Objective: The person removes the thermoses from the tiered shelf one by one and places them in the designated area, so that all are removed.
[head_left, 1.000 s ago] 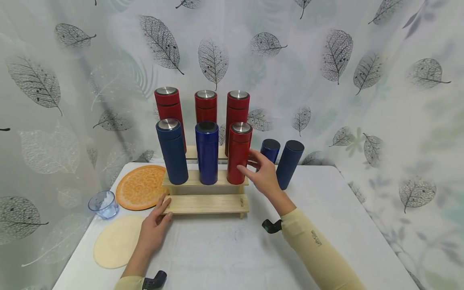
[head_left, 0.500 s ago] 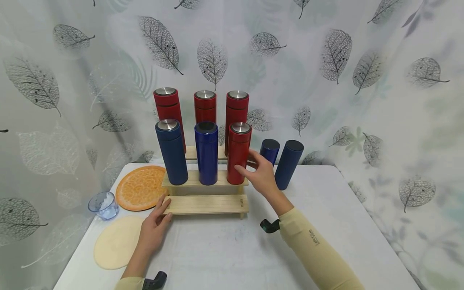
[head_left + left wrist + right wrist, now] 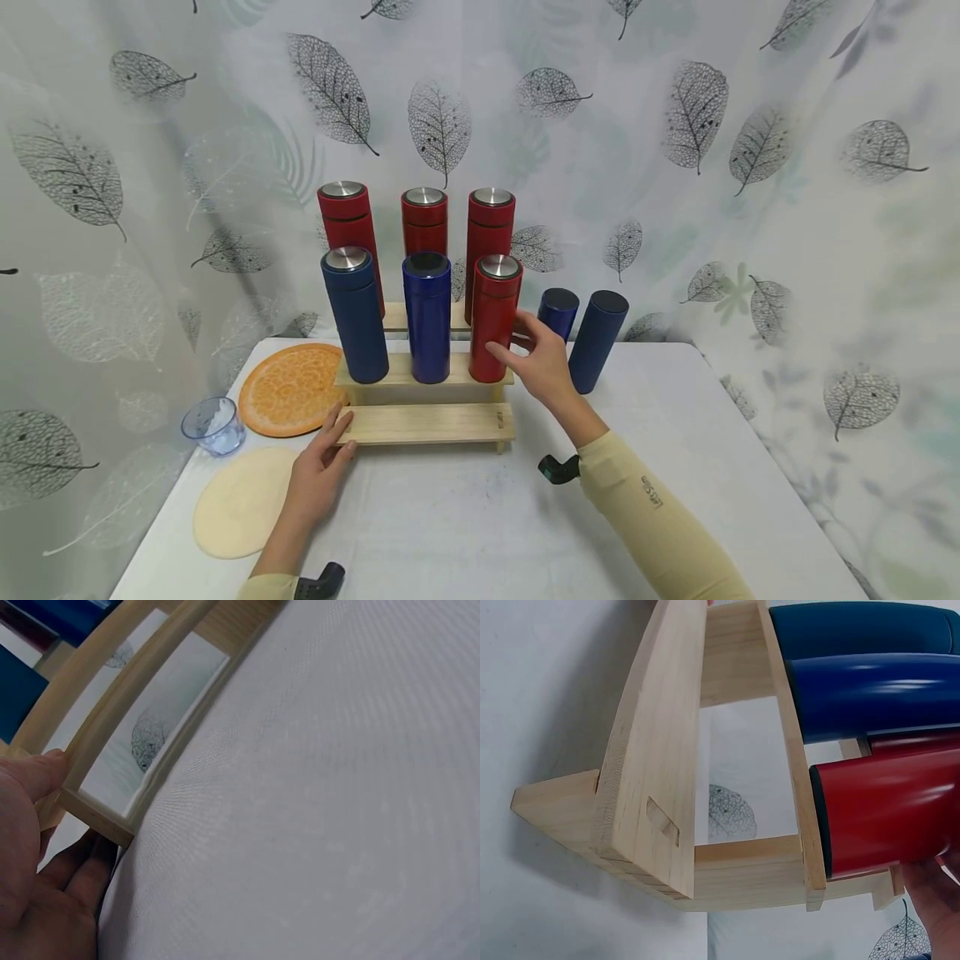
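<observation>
A tiered wooden rack (image 3: 427, 423) stands on the white table, its lowest front board bare. My left hand (image 3: 318, 479) grips the rack's left end, the thumb on the board's end in the left wrist view and the fingers curled by the leg. At the right end of the middle shelf, my right hand (image 3: 546, 362) holds a red thermos (image 3: 495, 321) low on its side; some fingers are hidden behind it. Left of that stand a glossy blue thermos (image 3: 427, 321) and a matte dark blue thermos (image 3: 356, 317). Red thermoses (image 3: 491, 229) stand upright on the rear shelf.
Behind my right hand, two dark blue cylinders (image 3: 597, 342) with black tops stand on the table. A round orange mat (image 3: 288, 390), a clear blue-tinted glass (image 3: 215, 425) and a pale round mat (image 3: 246, 504) lie at the left. A leaf-print curtain (image 3: 540, 150) hangs behind.
My right hand has shifted very slightly left, its thumb a little further across the red thermos. The left hand, the rack and the thermoses look the same.
</observation>
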A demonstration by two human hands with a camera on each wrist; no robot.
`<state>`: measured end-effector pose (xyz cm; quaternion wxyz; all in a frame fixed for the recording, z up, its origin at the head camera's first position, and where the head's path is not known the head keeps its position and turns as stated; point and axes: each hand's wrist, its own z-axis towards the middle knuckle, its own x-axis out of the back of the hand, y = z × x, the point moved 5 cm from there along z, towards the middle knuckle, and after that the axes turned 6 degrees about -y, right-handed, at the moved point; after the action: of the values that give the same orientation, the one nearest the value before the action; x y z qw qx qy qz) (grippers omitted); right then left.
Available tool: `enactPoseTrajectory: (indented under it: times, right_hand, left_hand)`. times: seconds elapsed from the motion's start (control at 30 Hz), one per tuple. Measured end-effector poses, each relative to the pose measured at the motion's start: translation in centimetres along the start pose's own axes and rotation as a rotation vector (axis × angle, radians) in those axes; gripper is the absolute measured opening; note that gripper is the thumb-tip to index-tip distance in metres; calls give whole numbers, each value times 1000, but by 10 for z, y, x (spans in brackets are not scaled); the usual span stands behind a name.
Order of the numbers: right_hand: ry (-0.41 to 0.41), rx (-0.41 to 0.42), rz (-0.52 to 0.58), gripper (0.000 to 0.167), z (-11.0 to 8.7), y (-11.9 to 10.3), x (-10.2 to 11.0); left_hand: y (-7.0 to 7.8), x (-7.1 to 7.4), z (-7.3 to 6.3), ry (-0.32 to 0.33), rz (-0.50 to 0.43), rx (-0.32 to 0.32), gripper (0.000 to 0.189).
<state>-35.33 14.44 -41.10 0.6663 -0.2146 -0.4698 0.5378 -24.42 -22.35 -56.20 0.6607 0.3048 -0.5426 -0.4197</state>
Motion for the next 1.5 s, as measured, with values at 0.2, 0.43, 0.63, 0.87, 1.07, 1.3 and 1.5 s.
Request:
enactPoseTrajectory:
  times: [0.2,0.43,0.63,0.87,1.07,1.3,1.5]
  right_hand:
    - [5,8,-6,60,-2,-1,0]
    - [14,17,12,60,-2,-2,1]
    - [33,53,-4,58,-7,-3,5]
    - [52,92,4,57,-13,-6,13]
    - [65,88,0,56,-15,-6,19]
    - [65,97,-20,57,-19,-8,27]
    - [68,109,-27,58,-24,-11,33]
  left_hand:
    - [-1,0,1,-5,-6,-1,52]
    - [-3,-1,2,-2,-12,-9,51]
    - [-2,-1,2,-5,-2,-1,52]
    - [1,0,1,4,6,-6,52]
    - [1,-1,1,4,3,-11,51]
    - [1,-1,1,4,7,-10,52]
    - [2,-1,1,6,4,-10,52]
